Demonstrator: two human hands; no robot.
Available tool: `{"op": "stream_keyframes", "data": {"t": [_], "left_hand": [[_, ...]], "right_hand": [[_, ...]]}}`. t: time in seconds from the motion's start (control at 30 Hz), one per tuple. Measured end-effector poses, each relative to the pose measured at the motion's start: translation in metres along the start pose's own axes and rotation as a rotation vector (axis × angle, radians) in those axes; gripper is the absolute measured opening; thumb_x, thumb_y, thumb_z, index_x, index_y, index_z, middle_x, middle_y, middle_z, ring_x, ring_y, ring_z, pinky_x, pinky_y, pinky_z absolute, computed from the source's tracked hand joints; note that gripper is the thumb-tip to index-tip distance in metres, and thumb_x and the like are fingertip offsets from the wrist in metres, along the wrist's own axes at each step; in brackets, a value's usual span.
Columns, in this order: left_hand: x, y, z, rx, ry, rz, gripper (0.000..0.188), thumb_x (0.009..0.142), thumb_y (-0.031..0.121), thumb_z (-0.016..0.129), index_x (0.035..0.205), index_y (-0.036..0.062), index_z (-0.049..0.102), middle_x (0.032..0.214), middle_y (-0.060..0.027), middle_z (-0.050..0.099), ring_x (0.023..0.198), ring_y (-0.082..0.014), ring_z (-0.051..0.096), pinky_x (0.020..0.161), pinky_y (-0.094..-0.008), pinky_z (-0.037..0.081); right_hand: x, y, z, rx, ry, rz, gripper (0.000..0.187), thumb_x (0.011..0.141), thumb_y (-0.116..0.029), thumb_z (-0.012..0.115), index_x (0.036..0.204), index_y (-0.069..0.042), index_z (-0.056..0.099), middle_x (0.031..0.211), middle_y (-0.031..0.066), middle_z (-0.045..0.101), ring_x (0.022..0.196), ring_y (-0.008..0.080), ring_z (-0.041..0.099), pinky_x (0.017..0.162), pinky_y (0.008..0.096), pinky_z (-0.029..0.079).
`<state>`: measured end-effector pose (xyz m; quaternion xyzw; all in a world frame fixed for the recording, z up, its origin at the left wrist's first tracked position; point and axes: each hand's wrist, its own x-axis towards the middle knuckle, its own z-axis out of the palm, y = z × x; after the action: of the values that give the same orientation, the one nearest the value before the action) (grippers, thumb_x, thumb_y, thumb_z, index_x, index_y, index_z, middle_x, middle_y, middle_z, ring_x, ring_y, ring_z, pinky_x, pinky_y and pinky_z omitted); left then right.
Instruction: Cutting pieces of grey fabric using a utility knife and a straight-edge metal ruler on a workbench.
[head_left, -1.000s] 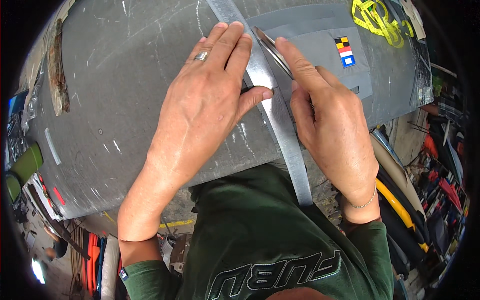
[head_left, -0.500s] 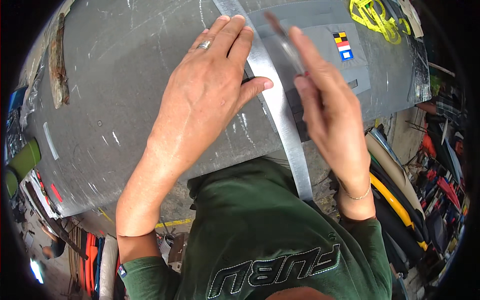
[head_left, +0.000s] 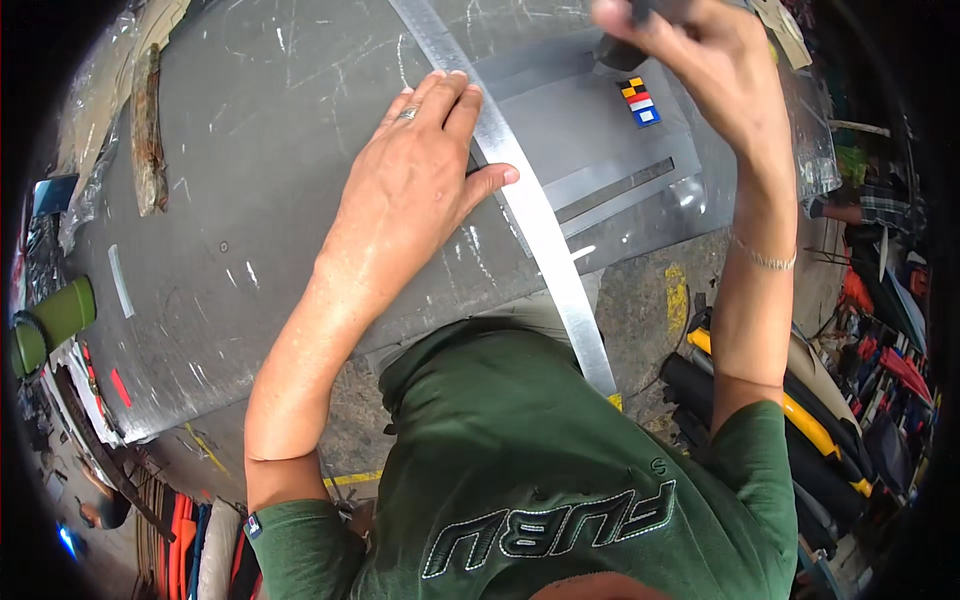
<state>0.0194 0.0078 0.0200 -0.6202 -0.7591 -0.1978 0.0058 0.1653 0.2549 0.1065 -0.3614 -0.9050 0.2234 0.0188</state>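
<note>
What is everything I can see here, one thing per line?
Metal ruler: one, silver, slanting across the table under the left hand.
Grey sheet: one, with cut slots, beside the ruler.
Colour sticker: one, striped, on the sheet.
Table: one, grey, scratched.
Green cylinder: one, at the table's left edge.
Left hand: ringed, pressing flat on the ruler.
Right hand: raised over the sheet, gripping a blurred dark tool.
</note>
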Motion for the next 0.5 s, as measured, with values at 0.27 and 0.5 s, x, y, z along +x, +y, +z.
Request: {"op": "stream_keyframes", "data": {"t": [0.27,0.5], "left_hand": [[0.003,-0.001,-0.006,-0.080,-0.043,-0.052,0.069,0.089,0.044,0.076,0.136,-0.0036,0.059,0.142,-0.0167,0.056,0.120,-0.0385,0.064,0.101,-0.0444,0.054],[0.005,0.000,-0.008,-0.121,-0.082,-0.079,0.068,0.087,0.043,0.077,0.135,-0.0024,0.058,0.142,-0.0151,0.056,0.118,-0.0377,0.065,0.098,-0.0448,0.055]], "right_hand": [[0.077,-0.095,0.070,1.205,-0.133,-0.515,0.030,0.105,-0.034,0.061,0.097,-0.006,0.058,0.075,0.0018,0.056,0.049,0.0100,0.052,0.044,0.0251,0.043],[0.097,-0.136,0.121,1.085,-0.103,0.185,0.051,0.109,-0.055,0.040,0.086,-0.010,0.052,0.064,-0.0012,0.043,0.044,0.0108,0.039,0.037,0.0275,0.033]]}}
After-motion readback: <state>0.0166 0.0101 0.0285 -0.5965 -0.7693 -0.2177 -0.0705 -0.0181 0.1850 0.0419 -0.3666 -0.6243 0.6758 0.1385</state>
